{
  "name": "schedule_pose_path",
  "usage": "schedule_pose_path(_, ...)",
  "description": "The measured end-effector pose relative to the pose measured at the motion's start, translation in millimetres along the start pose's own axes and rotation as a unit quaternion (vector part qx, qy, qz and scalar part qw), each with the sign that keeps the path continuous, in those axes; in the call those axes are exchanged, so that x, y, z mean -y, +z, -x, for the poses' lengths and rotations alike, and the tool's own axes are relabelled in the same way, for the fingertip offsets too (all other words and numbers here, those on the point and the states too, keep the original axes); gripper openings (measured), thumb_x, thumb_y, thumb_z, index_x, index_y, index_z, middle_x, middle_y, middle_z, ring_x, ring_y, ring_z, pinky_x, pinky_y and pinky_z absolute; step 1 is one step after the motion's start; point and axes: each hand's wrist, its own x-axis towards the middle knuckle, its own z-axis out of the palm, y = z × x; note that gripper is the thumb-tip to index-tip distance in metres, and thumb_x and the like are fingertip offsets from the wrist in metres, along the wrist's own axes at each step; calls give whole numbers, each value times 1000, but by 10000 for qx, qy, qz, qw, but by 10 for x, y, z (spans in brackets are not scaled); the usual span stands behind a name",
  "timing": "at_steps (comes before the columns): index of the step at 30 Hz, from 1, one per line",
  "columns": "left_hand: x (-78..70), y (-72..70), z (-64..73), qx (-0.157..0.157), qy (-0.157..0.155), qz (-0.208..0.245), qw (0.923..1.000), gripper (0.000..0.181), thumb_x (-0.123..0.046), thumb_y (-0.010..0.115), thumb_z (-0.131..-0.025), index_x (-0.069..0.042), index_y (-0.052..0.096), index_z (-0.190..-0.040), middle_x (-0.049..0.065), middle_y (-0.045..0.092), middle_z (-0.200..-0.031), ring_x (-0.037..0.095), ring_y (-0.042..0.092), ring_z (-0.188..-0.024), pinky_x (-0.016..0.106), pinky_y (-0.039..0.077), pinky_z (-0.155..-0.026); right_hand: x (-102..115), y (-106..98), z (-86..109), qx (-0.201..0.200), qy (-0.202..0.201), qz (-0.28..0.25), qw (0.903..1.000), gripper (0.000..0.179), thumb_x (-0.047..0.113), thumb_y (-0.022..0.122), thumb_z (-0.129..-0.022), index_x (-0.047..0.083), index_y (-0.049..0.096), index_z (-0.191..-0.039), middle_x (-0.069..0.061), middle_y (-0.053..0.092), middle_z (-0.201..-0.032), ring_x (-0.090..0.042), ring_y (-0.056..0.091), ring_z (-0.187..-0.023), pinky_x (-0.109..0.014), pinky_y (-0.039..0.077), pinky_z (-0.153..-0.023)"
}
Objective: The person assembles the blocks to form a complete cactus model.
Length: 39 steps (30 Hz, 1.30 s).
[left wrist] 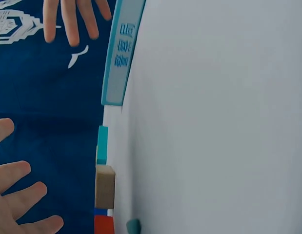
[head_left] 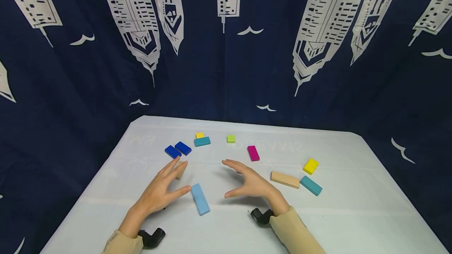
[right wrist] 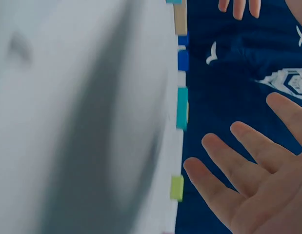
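My left hand hovers over the left side of the table, fingers spread and holding nothing. Its thumb tip appears beside the upper end of a light blue block; whether they touch I cannot tell. Beyond the fingers a small wooden block is partly covered. My right hand hangs to the right of the light blue block, thumb and fingers apart, with nothing in it. In the left wrist view, lettering shows on the light blue block's side. The right wrist view shows the right hand with fingers extended.
Two dark blue blocks, a teal block with a yellow one, a lime block and a magenta block lie farther back. At right are a long wooden block, a teal block and a yellow one.
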Motion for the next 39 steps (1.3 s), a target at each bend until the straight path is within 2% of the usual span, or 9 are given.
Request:
schedule_pose_path(6, 8, 60, 21, -265, 123, 170, 9994, 68, -48, 65, -85, -19, 43, -142, 3, 30, -151, 29, 35, -133, 59, 33, -97, 9, 158, -109, 451, -163, -559, 9973, 86, 36, 85, -68, 18, 43, -141, -1, 38, -146, -18, 38, -131, -39, 32, -106)
schedule_pose_path(10, 15, 90, 27, -362, 108, 305, 9988, 66, -45, 65, -85, -18, 45, -141, 2, 35, -148, 25, 37, -132, 57, 35, -98, 24, 247, -164, 748, -268, -803, 9936, 84, 30, 84, -70, 15, 42, -141, -1, 38, -145, -23, 40, -129, -37, 31, -106)
schedule_pose_path(17, 28, 142, 40, -350, 56, 441, 9984, 64, -43, 64, -87, -14, 45, -140, 3, 37, -147, 28, 36, -133, 57, 33, -100, 30, 342, -238, 1004, -18, -870, 9911, 79, 26, 84, -70, 20, 45, -139, 3, 40, -144, -18, 44, -126, -34, 32, -105)
schedule_pose_path(24, 47, 179, 66, -489, 129, 565, 9971, 62, -39, 65, -88, -11, 46, -139, 4, 40, -145, 28, 36, -133, 54, 31, -102, 25, 432, -289, 1236, 10, -1006, 9872, 79, 22, 84, -70, 22, 45, -139, 7, 40, -142, -17, 46, -121, -34, 35, -103)
schedule_pose_path(27, 61, 195, 84, -503, 97, 602, 9969, 59, -38, 64, -88, -13, 48, -138, 3, 42, -144, 26, 38, -132, 52, 33, -101, 30, 475, -309, 1314, 7, -1093, 9853, 80, 22, 84, -70, 23, 45, -139, 8, 39, -143, -17, 45, -122, -33, 35, -103)
schedule_pose_path(35, 66, 249, 117, -433, 5, 611, 9972, 55, -39, 65, -87, -14, 52, -135, 7, 48, -139, 26, 44, -127, 53, 37, -98, 43, 579, -347, 1415, -344, -491, 9881, 86, 32, 87, -65, 26, 44, -140, 6, 34, -149, -12, 29, -130, -39, 29, -105)
schedule_pose_path(39, 81, 269, 123, -437, -10, 526, 9977, 55, -41, 64, -87, -15, 53, -134, 6, 49, -137, 24, 45, -126, 51, 38, -98, 55, 598, -359, 1439, -422, -334, 9881, 88, 33, 87, -64, 28, 43, -140, 11, 36, -147, -8, 32, -125, -35, 32, -102)
